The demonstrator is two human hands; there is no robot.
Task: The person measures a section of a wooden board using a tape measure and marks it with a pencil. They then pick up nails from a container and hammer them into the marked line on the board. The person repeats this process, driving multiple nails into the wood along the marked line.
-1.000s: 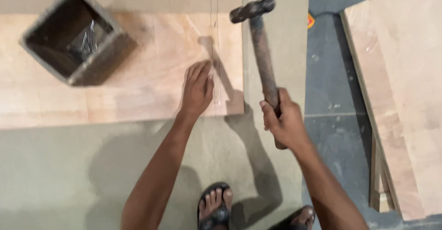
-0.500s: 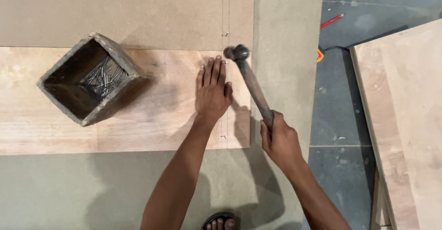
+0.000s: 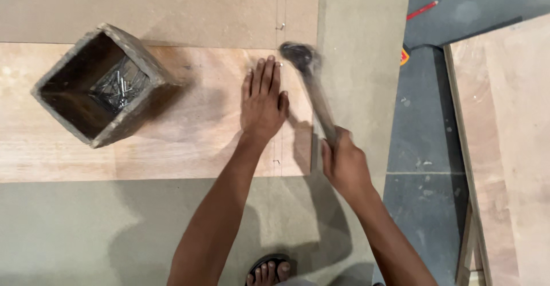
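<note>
Bare toes in a sandal (image 3: 269,272) show at the bottom centre of the frame, on the grey-green board (image 3: 86,234) that fills the lower left. Above them, two forearms rise toward the middle.

Right hand (image 3: 344,165), right of centre: closed in a full fist around the lower end of the hammer (image 3: 312,91) handle. The handle slants up and left; the dark head sits blurred at upper centre, just beside the left fingertips.

Left hand (image 3: 263,102), centre: open and flat, palm down, fingers together and pointing up the frame, pressed on the plywood strip (image 3: 189,143). It grips nothing. A small nail (image 3: 280,65) stands at its fingertips, on a pencil line that runs up the frame.

Plywood strip: pale, lying across the board from the left edge to the centre.

Box (image 3: 100,85), upper left: square, open-topped, resting on the strip, with loose nails (image 3: 119,85) in the bottom.

Brown sheet (image 3: 172,5): along the top, touching the strip's far edge.

Red pencil (image 3: 422,10): upper right, on the dark floor.
</note>
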